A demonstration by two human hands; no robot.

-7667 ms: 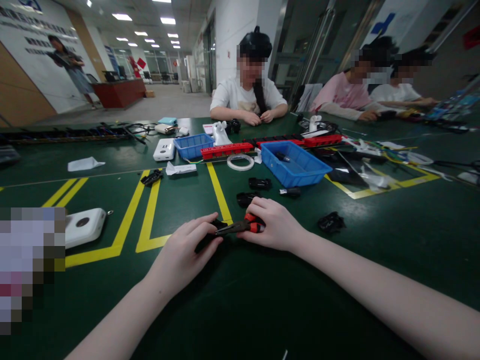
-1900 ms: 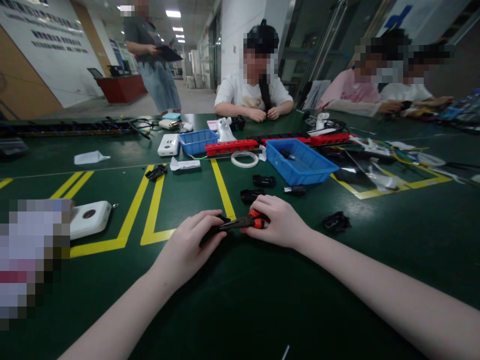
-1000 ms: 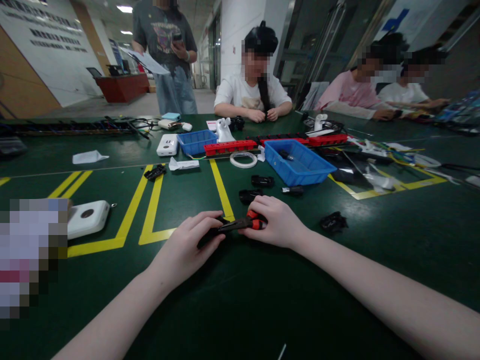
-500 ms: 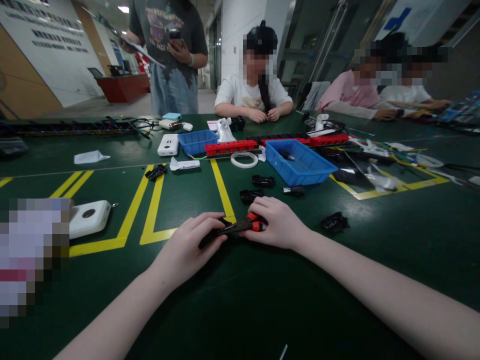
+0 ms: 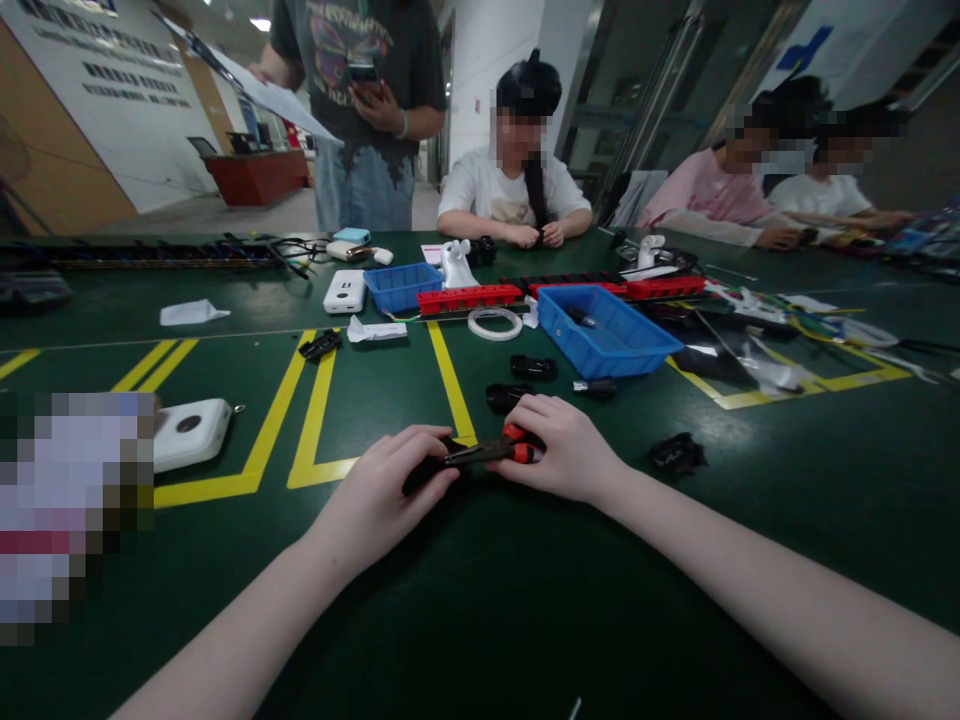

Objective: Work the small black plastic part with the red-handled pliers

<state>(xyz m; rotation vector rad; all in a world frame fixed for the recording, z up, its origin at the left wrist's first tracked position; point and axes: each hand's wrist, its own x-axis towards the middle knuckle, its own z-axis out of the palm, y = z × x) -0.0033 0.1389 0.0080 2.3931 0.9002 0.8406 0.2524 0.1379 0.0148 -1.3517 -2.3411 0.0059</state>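
Note:
My right hand (image 5: 559,445) is closed around the red-and-black handles of a pair of pliers (image 5: 480,453). The dark jaws point left and meet a small black part (image 5: 425,474) in my left hand (image 5: 390,480). My left fingers wrap round that part and cover most of it, so its kind cannot be made out. Just beyond my right hand lie two black plastic parts (image 5: 533,366) and a black cylindrical piece (image 5: 594,387). Another black part (image 5: 677,453) rests to the right of my right wrist.
A blue tray (image 5: 611,345) with a dark piece inside stands ahead, beside a white ring (image 5: 495,323) and red strips (image 5: 469,298). A smaller blue tray (image 5: 403,288) is farther left. A white power bank (image 5: 191,432) lies at left. Several people are across the green table (image 5: 480,620).
The view has shifted slightly, moving the scene a little to the right. Both hands keep their hold, with the pliers still at the black part. The standing person's papers have risen.

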